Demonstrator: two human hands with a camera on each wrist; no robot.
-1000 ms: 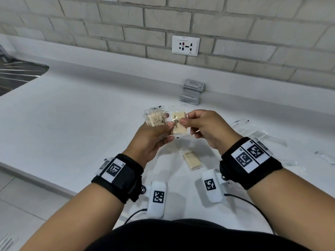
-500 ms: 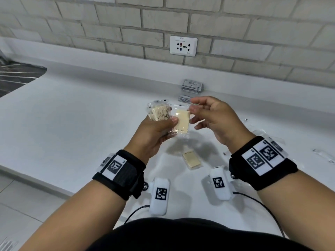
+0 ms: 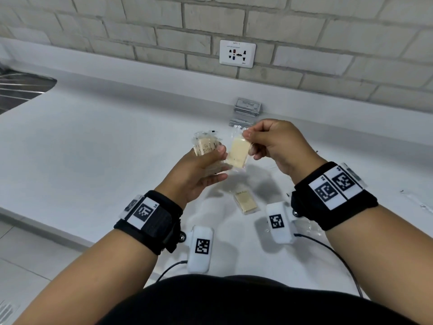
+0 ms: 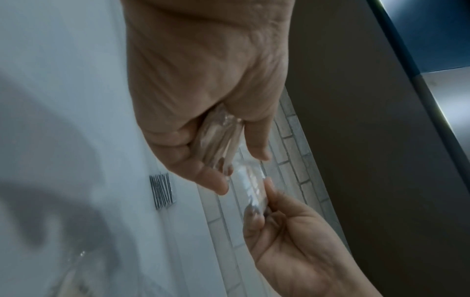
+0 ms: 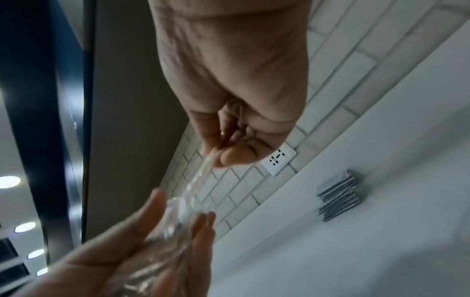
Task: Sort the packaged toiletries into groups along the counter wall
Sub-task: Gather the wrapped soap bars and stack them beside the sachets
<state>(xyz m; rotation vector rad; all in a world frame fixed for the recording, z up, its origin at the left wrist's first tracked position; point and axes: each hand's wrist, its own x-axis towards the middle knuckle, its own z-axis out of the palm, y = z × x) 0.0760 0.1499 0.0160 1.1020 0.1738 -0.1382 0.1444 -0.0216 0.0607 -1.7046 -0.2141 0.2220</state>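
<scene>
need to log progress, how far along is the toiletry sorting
Done: one stack of grey sachets sits against the counter wall. In hand: the left hand grips a bunch of wrapped soaps, and the right hand pinches another soap by its wrapper beside them. Left: a soap lies loose on the counter, and clear packets lie at the right. The held soaps are not yet grouped.
</scene>
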